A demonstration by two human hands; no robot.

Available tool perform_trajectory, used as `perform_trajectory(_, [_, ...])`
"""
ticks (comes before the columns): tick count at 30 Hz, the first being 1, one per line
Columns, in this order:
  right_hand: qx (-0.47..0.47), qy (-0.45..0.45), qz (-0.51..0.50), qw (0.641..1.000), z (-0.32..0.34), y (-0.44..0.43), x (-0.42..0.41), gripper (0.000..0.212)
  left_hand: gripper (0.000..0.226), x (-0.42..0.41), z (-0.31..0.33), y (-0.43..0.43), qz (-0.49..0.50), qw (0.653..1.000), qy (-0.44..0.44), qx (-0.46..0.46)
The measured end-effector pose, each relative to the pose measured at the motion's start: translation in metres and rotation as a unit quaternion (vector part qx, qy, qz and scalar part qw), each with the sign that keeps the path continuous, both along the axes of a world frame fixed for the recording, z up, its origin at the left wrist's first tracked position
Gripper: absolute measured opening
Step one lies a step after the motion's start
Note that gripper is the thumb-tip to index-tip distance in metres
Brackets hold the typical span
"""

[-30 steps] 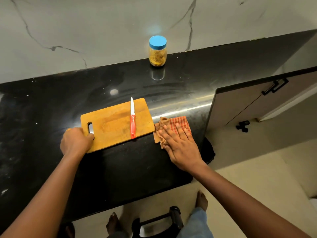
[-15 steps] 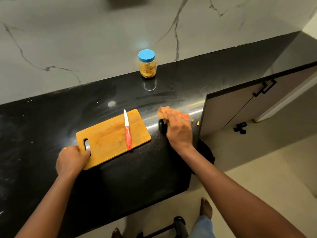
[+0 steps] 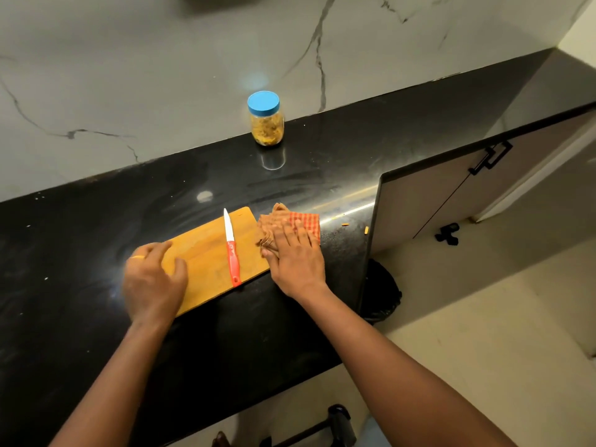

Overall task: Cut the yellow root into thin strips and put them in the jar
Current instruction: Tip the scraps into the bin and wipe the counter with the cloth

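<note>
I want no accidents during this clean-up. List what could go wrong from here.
1. The knife lies loose on the cutting board, handle at its near edge; the left hand on that board might jolt it off.
2. The right hand, pressing the cloth beside the board, could bump it.
3. Loose orange scraps near the right edge of the counter may get swept to the floor.

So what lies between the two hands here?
In the head view, the wooden cutting board with the red-handled knife lying on it spans the gap between left hand and right hand.
</note>
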State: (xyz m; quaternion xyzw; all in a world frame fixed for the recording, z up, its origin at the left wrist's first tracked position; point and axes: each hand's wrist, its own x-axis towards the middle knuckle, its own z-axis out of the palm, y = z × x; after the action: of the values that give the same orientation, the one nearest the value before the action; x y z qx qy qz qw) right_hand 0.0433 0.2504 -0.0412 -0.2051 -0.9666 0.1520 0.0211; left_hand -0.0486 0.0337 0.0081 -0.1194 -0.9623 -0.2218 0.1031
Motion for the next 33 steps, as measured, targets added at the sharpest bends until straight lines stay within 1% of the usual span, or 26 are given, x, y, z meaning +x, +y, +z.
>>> perform_trajectory(3, [-0.001,0.011,-0.023,1.0,-0.005,0.016,0.004,0.061,0.031,0.011,-0.001,0.051,-0.125,0.99,0.009,0.057])
perform_trajectory(5, [-0.008,0.025,-0.041,0.999,-0.007,0.027,0.006,0.062,0.028,0.024,0.003,0.091,-0.194,0.976,-0.011,0.103])
perform_trajectory(6, [-0.017,0.041,-0.034,0.998,-0.004,0.03,0.007,0.062,0.027,0.031,0.006,0.109,-0.225,0.966,-0.026,0.125])
perform_trajectory(7, [-0.042,0.072,-0.016,0.996,0.001,0.034,0.01,0.06,0.027,0.037,0.009,0.128,-0.256,0.955,-0.046,0.143])
perform_trajectory(8, [-0.075,0.12,0.001,0.99,0.008,0.04,0.015,0.055,0.029,0.042,0.011,0.147,-0.285,0.944,-0.067,0.154])
perform_trajectory(9, [-0.093,0.186,0.0,0.978,0.013,0.049,0.023,0.044,0.031,0.048,0.014,0.166,-0.311,0.933,-0.084,0.159])
perform_trajectory(10, [-0.081,0.251,-0.028,0.964,0.018,0.062,0.034,0.033,0.031,0.053,0.015,0.184,-0.333,0.926,-0.093,0.153])
perform_trajectory(11, [-0.05,0.294,-0.076,0.952,0.022,0.078,0.047,0.025,0.03,0.055,0.014,0.201,-0.352,0.922,-0.094,0.134])
perform_trajectory(12, [-0.029,0.305,-0.134,0.942,0.023,0.096,0.06,0.021,0.029,0.057,0.011,0.218,-0.366,0.92,-0.093,0.099])
perform_trajectory(14, [-0.043,0.261,-0.218,0.939,0.016,0.127,0.08,0.021,0.029,0.058,0.0,0.244,-0.377,0.921,-0.102,0.017])
perform_trajectory(15, [-0.068,0.224,-0.234,0.944,0.011,0.138,0.084,0.024,0.028,0.056,-0.006,0.254,-0.374,0.921,-0.109,-0.025])
perform_trajectory(17, [-0.104,0.16,-0.23,0.954,0.003,0.148,0.083,0.03,0.021,0.053,-0.017,0.262,-0.361,0.921,-0.104,-0.102])
perform_trajectory(19, [-0.112,0.125,-0.222,0.96,0.0,0.148,0.078,0.034,0.018,0.05,-0.023,0.263,-0.351,0.922,-0.081,-0.142])
perform_trajectory(22, [-0.114,0.109,-0.219,0.963,0.0,0.146,0.072,0.032,0.022,0.049,-0.027,0.263,-0.347,0.924,-0.058,-0.149])
perform_trajectory(29, [-0.118,0.113,-0.228,0.96,0.001,0.152,0.067,0.008,0.021,0.051,-0.03,0.268,-0.325,0.938,-0.066,-0.102])
perform_trajectory(33, [-0.151,0.126,-0.238,0.951,0.007,0.153,0.069,0.005,0.02,0.052,-0.031,0.272,-0.321,0.94,-0.062,-0.097])
